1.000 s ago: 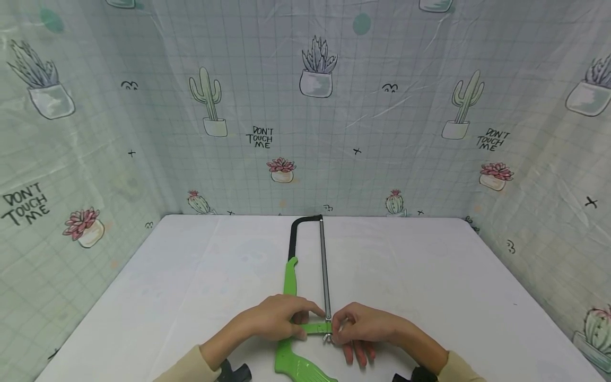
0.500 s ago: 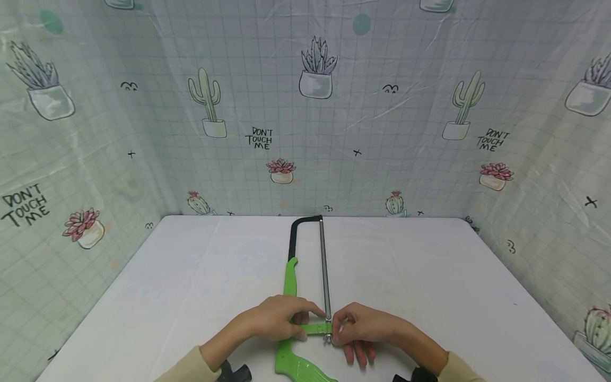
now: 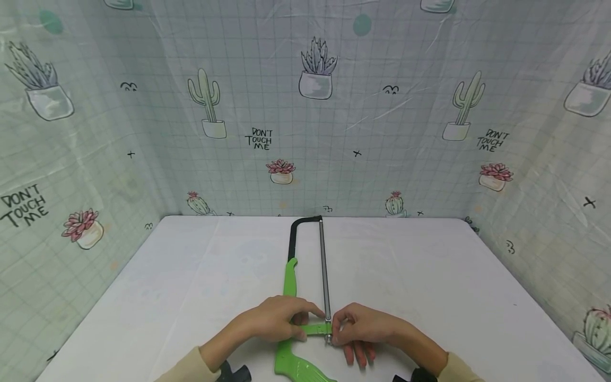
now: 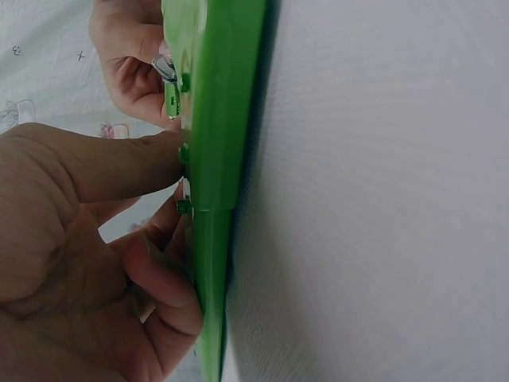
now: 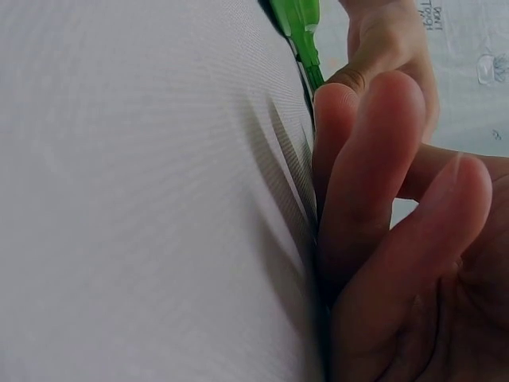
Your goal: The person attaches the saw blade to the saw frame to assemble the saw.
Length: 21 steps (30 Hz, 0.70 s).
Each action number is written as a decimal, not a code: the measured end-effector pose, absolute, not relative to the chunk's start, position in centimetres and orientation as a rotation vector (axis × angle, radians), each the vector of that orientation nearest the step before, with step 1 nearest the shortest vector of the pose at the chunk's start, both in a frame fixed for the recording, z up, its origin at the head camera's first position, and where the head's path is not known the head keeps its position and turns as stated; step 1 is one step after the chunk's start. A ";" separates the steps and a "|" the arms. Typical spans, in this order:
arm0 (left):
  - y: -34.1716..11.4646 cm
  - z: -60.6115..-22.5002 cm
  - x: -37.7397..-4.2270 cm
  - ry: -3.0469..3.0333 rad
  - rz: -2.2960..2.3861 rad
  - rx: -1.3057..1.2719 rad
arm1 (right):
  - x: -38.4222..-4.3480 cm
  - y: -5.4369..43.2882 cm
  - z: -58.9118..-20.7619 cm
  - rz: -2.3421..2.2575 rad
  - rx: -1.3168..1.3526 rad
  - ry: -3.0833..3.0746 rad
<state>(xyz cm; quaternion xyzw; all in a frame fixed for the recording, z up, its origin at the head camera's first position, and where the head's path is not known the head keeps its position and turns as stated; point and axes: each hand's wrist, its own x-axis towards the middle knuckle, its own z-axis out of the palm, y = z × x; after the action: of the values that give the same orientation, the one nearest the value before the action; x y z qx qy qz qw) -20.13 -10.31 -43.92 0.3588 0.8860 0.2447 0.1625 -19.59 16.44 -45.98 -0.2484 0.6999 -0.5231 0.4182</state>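
A hacksaw (image 3: 289,281) with a green handle and a black front frame lies on the white table, its grey blade (image 3: 324,270) running away from me on the right side. My left hand (image 3: 277,318) holds its green crossbar, thumb on the near side and fingers on the far side. At the crossbar's right end, the thumb and index finger of my right hand (image 3: 365,324) pinch a small metal wing nut (image 3: 329,340). The left wrist view shows the wing nut (image 4: 164,68) right at the right fingertips. In the right wrist view the other right fingers (image 5: 374,159) hang loose, hiding the nut.
The white table (image 3: 229,254) reaches back to a grid-patterned cloth wall (image 3: 334,170) with printed cacti, and similar cloth stands at both sides. Dark wrist devices (image 3: 235,373) show at the bottom edge beside the sleeves.
The wing nut has turned: its wings, spread at first, now stand at another angle. Both hands and the hacksaw stay in almost the same place.
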 end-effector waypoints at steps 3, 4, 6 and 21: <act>-10.3 -43.9 -20.1 2.530 0.698 1.024 | -19.6 16.4 -46.0 -1.310 -0.620 1.762; -10.3 -43.9 -20.1 2.530 0.699 1.024 | -19.6 16.4 -46.0 -1.310 -0.621 1.761; -10.3 -43.9 -20.1 2.529 0.701 1.029 | -19.6 16.4 -46.0 -1.309 -0.625 1.763; -10.4 -43.8 -20.0 2.530 0.698 1.021 | -19.6 16.3 -46.0 -1.293 -0.594 1.777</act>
<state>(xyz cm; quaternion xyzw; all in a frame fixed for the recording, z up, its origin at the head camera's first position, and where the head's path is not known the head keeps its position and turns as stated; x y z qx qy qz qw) -20.03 -10.35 -43.80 0.3579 0.8865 0.2447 0.1620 -19.61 16.30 -46.03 -0.2371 0.7086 -0.5156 0.4193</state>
